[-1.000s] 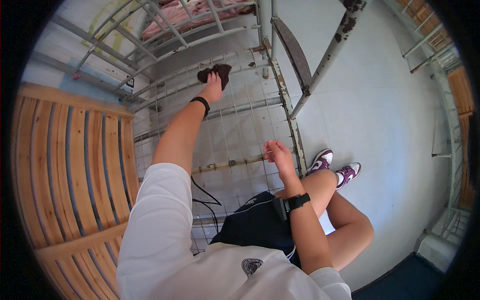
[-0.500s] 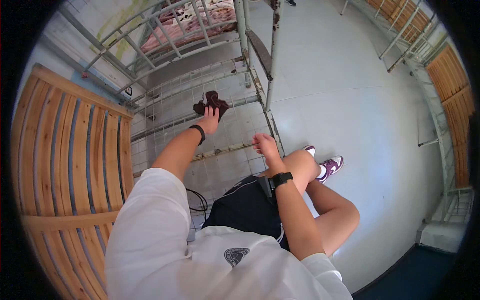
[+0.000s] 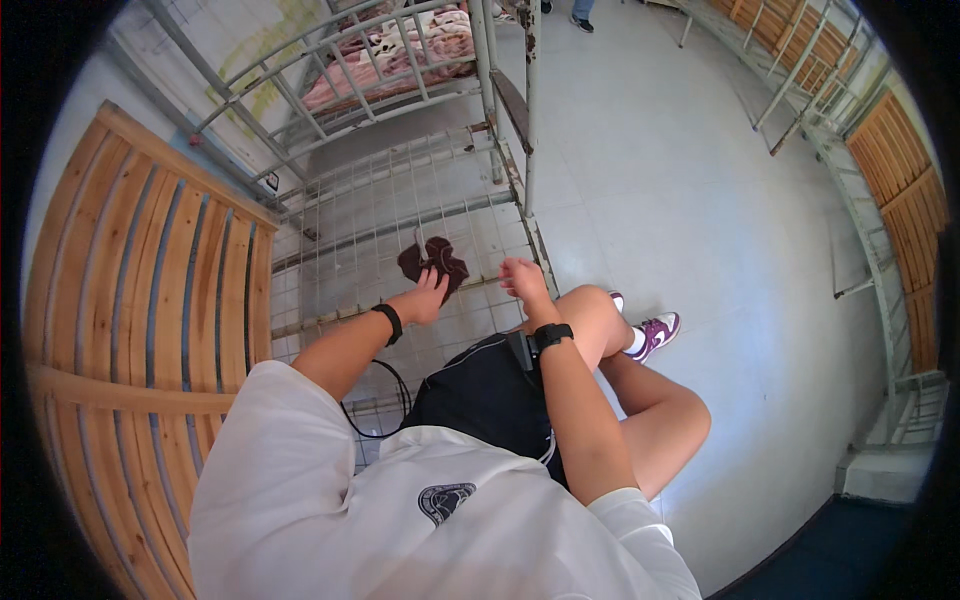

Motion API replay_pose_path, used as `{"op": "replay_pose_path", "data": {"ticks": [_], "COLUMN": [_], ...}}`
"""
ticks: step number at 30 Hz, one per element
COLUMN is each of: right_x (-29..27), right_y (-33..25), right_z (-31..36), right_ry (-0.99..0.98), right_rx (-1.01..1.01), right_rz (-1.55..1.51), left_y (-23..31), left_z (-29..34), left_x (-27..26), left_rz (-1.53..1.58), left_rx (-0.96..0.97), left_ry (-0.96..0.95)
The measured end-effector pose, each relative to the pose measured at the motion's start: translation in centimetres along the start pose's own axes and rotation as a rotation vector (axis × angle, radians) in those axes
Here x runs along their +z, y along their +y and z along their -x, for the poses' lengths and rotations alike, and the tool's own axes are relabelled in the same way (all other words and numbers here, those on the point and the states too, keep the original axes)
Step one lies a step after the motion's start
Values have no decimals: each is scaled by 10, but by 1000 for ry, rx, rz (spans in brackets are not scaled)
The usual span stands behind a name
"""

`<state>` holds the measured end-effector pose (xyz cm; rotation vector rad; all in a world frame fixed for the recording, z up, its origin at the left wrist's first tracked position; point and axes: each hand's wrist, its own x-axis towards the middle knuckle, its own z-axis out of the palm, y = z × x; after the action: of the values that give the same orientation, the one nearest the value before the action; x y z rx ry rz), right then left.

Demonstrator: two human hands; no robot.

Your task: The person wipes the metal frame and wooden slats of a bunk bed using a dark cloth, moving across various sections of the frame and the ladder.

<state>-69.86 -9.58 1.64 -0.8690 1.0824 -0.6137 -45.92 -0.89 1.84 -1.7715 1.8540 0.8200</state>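
A dark brown cloth (image 3: 433, 260) lies bunched on the bare wire-mesh bed base (image 3: 365, 215). My left hand (image 3: 428, 298) is on its near edge, fingers pressed onto the fabric; the thumb is hard to make out. To the right, my right hand (image 3: 524, 279) hovers near the bed's side rail, above my knee. Its fingers are loosely curled, and nothing shows in them. A black band (image 3: 389, 322) circles my left wrist, and a black watch (image 3: 553, 336) my right.
Slatted wooden bed boards (image 3: 150, 290) lean at the left. Beyond the mesh stands a metal bed rail (image 3: 375, 80), with a patterned pink blanket (image 3: 400, 50) behind it. A black cable (image 3: 402, 385) loops beside my shorts. A person's shoe (image 3: 582, 22) shows far off on the floor.
My left hand has drawn the brown cloth nearer to me across the mesh. My right hand stays nearly in place. Another person's legs have come into view at the top.
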Motion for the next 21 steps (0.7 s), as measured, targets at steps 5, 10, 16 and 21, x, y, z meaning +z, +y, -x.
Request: {"op": "replay_pose_path", "data": {"ticks": [5, 10, 16, 21], "right_x": [-14, -8, -2, -5], "right_y": [5, 8, 5, 3], "right_z": [1, -2, -4, -1], "right_ry": [15, 19, -14, 3], "right_rx": [-7, -8, 9, 5], "right_rz": [8, -32, 7, -35], "left_y": [21, 6, 24, 28], "left_z": [21, 18, -1, -4], "left_x": [-5, -20, 9, 0], "left_rz": [54, 149, -10, 9], "left_rx": [68, 23, -93, -118], "left_ry": [52, 350, 287, 162]}}
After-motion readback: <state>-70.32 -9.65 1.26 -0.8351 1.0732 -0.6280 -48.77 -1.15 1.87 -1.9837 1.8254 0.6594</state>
